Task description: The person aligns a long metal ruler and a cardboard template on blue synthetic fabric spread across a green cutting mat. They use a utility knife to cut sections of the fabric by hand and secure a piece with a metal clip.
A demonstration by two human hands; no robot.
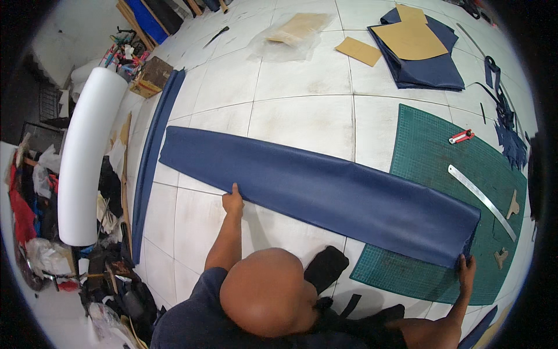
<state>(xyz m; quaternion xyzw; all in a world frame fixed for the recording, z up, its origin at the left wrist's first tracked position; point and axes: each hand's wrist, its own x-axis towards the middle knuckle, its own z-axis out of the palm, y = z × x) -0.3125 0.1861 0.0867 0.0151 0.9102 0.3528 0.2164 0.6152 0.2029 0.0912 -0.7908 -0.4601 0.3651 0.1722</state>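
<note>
A long folded sheet of navy leather-like material [314, 180] stretches across the floor, its right end lying over a green cutting mat [430, 145]. My left hand [233, 199] is closed on the sheet's near edge, left of its middle, with the thumb on top. At the right end, my right hand [467, 271] pinches the near corner, where the folded layers show. The fingers under the material are hidden in both places.
On the mat lie a red cutter [461, 136], a steel ruler [482, 195] and two bulldog clips [512, 205]. Tan patterns [414, 39] rest on folded navy material [430, 72] at the far right. A white roll [87, 157] and a narrow navy roll [152, 157] are at left.
</note>
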